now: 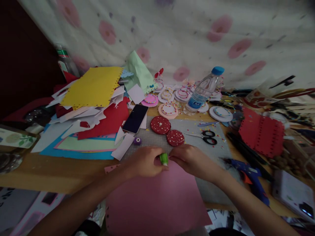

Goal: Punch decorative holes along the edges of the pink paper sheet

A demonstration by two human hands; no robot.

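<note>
My left hand (144, 162) is closed around a small green punch-like tool (163, 159) at the far edge of a pink paper sheet (155, 196). My right hand (189, 160) touches the same edge of the sheet, fingers pinched beside the green tool. The sheet lies on a grey cutting mat (197, 131) and overhangs the table's front edge. Two red dotted discs (160, 125) (175, 138) lie just beyond my hands, with black-handled scissors (205, 137) to their right.
A pile of coloured paper (91, 108) with a yellow sheet on top fills the left. A black phone (135, 118), a water bottle (204, 90), decorated round paper pieces (168, 109), a blue glue gun (248, 173) and red punched paper (262, 132) surround the mat.
</note>
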